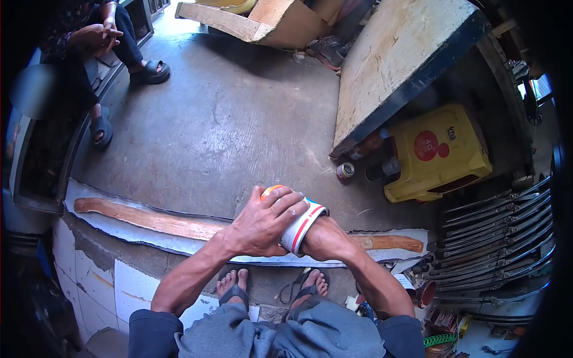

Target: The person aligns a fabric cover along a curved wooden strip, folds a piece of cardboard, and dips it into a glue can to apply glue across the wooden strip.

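Observation:
A white can with red stripes and an orange part is held on its side between my hands, above the floor. My left hand wraps over the can with its fingers across the outside. My right hand reaches into the can's open end, and its fingers are hidden inside. Below the can, a long curved piece of wood lies on a white sheet that stretches across the floor in front of my feet.
A seated person is at the upper left. A yellow plastic stool lies under a wooden table on the right, near a small can. Stacked curved metal strips stand at the right. A cardboard box is at the top.

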The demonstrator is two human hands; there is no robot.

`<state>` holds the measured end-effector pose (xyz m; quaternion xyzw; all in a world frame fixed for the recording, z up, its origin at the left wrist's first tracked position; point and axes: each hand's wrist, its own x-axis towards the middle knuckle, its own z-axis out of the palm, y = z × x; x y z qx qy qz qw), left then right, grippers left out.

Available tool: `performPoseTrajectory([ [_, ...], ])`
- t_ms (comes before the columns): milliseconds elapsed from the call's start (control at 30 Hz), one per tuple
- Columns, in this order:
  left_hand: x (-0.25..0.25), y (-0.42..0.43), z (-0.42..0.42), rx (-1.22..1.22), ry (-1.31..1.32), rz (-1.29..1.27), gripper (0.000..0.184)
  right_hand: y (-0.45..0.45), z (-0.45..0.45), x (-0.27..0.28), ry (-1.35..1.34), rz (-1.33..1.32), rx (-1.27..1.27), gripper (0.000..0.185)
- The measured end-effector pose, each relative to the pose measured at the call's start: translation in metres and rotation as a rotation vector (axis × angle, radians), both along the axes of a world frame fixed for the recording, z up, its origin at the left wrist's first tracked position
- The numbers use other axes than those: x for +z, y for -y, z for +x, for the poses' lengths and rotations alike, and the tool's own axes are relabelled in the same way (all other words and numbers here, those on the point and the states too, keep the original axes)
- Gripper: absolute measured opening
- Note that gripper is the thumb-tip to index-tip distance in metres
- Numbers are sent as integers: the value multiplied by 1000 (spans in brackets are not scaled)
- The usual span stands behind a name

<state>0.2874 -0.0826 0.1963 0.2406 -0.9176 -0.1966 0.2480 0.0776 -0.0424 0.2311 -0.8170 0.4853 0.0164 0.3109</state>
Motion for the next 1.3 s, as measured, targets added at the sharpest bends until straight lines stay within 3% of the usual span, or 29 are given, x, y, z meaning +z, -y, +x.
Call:
performPoseTrajectory([
  [67, -8, 4, 0, 44, 17, -51, 104, 0, -6, -6, 124, 192, -194, 33],
  [100, -14, 6, 2, 48, 18, -56, 104, 0, -3, 18, 305, 314, -370, 28],
  [167, -27, 11, 6, 136, -67, -93, 104, -12, -18, 13, 641, 406, -639, 25],
  [200, -34, 12, 10, 153, -123, -43, 105, -15, -29, 7, 860, 629, -876, 24],
  [233, -41, 13, 14, 187, -118, -7, 107, -21, -40, 0, 862, 626, -875, 24],
  [300, -58, 11, 23, 243, -162, 74, 110, -42, -58, -18, 1289, 791, -1034, 23],
  [500, -109, -12, 45, 491, -203, 194, 111, -115, -76, -98, 1586, 818, -1418, 20],
  [633, -131, -31, 61, 656, -269, 375, 108, -155, -83, -171, 1513, 535, -1613, 29],
  [700, -136, -38, 65, 645, -305, 432, 108, -164, -83, -199, 1273, 188, -1861, 26],
  [833, -141, -53, 79, 708, -224, 471, 113, -173, -87, -223, 1052, -103, -1886, 33],
  [967, -139, -65, 87, 744, -306, 574, 115, -183, -86, -242, 724, -109, -1818, 33],
  [1033, -143, -71, 92, 743, -278, 526, 114, -182, -85, -253, 823, -177, -1745, 35],
  [1100, -146, -80, 94, 750, -249, 496, 113, -187, -83, -249, 568, -228, -1806, 36],
  [1233, -148, -85, 92, 765, -311, 514, 111, -184, -72, -239, 345, -99, -1754, 38],
  [1300, -144, -83, 93, 759, -349, 601, 111, -190, -66, -262, 163, -422, -1569, 39],
])
